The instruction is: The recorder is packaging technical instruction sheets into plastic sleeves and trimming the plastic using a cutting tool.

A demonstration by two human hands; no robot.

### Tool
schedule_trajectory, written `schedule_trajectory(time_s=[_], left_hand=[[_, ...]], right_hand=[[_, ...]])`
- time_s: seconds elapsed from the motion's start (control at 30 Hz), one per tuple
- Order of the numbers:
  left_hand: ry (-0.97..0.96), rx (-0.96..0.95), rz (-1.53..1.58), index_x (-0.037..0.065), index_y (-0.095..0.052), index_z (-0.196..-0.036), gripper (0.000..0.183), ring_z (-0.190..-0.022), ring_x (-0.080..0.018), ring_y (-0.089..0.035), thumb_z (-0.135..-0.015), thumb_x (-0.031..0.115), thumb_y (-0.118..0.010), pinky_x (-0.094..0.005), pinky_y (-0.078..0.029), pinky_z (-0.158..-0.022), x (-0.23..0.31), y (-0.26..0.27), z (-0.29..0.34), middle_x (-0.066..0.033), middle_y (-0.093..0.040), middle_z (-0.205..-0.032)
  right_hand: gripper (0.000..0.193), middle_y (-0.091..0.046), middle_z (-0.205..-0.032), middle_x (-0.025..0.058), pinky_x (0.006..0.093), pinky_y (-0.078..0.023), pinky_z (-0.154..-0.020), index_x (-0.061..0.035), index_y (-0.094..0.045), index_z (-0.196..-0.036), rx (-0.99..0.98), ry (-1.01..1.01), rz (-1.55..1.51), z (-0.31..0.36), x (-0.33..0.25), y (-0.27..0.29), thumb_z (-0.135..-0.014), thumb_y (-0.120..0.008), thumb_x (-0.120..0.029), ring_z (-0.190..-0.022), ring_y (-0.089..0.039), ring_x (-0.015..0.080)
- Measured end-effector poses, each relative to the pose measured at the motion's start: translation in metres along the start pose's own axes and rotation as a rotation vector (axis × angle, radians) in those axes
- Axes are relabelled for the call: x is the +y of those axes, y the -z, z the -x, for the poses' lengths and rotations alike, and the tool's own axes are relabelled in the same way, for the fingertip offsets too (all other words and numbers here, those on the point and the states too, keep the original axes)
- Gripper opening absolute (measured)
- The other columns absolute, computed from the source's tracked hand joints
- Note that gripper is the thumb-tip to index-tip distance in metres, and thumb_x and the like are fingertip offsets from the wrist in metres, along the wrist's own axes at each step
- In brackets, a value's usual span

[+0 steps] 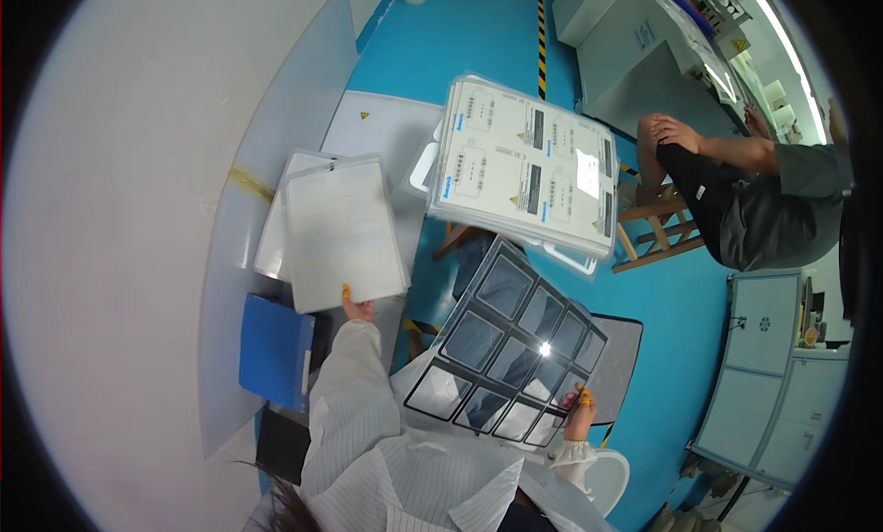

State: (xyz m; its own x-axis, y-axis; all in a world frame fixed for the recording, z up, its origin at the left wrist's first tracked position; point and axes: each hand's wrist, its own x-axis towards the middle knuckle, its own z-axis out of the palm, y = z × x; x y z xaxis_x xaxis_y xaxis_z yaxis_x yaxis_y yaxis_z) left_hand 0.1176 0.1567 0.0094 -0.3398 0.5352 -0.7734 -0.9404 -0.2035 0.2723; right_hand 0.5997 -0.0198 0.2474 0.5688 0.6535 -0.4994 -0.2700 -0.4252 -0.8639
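Left grip [359, 308] pinches the near edge of the pale sheet [342, 228], thumb on top. Right grip [580, 415] pinches the right-hand edge of the grid panel [509, 357], black bars with see-through cells, tilted in front of me. Pale sheet lies over the left worktop [391, 114], overlapping another white sheet [272, 238]. Printed stack [529, 173] sits past the panel, neither hand on it. Blue folder [273, 353] near my left sleeve [348, 394].

Handling, my judgement: one edge is thin support for a wide panel, so firm right pinch, no squeezing on the clear cells, and hold it steady so its far corner doesn't knock the printed stack. Left: thumb close to the edge, even pressure, feel for how many layers are caught; lifting beats dragging, less scuffing. Eyes on one hand at a time, since the two loads sit apart.

Hard to make out: left fingers mostly hidden under the sheet, so layer count unclear; can't tell if that edge is raised. Right fingers partly seen through the panel. Glare washes out part of one cell. Can't tell if the panel also rests on me. What bears the printed stack is mostly covered. Co-worker [782, 205] at right is cut off by the dark rim.
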Motion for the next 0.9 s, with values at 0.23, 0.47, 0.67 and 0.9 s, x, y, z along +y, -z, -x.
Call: schedule_trajectory(time_s=[0.23, 0.47, 0.67, 0.9], left_hand=[[-0.065, 0.01, -0.005, 0.006, -0.053, -0.111, 0.039, -0.101, -0.0236, -0.056, -0.078, 0.023, -0.065, -0.037, -0.049, -0.086, -0.001, 0.005, -0.009, -0.0075, -0.059, -0.109], [0.09, -0.195, -0.241, 0.005, -0.046, -0.117, 0.041, -0.112, -0.0255, -0.048, -0.08, 0.014, -0.06, -0.0405, -0.046, -0.09, 0.02, -0.006, -0.005, -0.0095, -0.052, -0.118], [-0.016, -0.235, -0.31, 0.001, -0.048, -0.112, 0.035, -0.1, -0.0278, -0.056, -0.081, 0.016, -0.056, -0.0408, -0.051, -0.082, 0.043, -0.03, 0.016, -0.013, -0.054, -0.111], [-0.037, -0.147, -0.529, -0.003, -0.049, -0.107, 0.034, -0.091, -0.0276, -0.06, -0.079, 0.015, -0.054, -0.0395, -0.054, -0.073, 0.101, -0.066, 0.101, -0.0159, -0.057, -0.102]], right_hand=[[0.028, -0.054, -0.068, 0.0049, 0.0232, -0.043, -0.051, -0.0003, -0.053, -0.108, -0.034, -0.011, -0.024, 0.003, -0.015, 0.004, -0.09, -0.049, -0.023, -0.055, -0.051, 0.0123], [0.027, -0.052, -0.068, 0.002, 0.0214, -0.042, -0.048, -0.0028, -0.052, -0.108, -0.125, 0.031, 0.091, 0.014, -0.03, 0.0, -0.085, -0.059, -0.016, -0.053, -0.049, 0.0098], [0.034, -0.056, -0.086, 0.0044, 0.0246, -0.047, -0.067, 0.0001, -0.05, -0.11, 0.102, 0.108, 0.307, 0.007, -0.037, 0.016, -0.088, -0.056, -0.025, -0.074, -0.056, 0.0121], [0.048, -0.048, -0.118, 0.0142, 0.0366, -0.035, -0.094, -0.0032, -0.047, -0.121, -0.304, 1.005, 0.77, 0.067, -0.167, -0.189, -0.077, -0.063, -0.006, -0.109, -0.045, 0.0272]])
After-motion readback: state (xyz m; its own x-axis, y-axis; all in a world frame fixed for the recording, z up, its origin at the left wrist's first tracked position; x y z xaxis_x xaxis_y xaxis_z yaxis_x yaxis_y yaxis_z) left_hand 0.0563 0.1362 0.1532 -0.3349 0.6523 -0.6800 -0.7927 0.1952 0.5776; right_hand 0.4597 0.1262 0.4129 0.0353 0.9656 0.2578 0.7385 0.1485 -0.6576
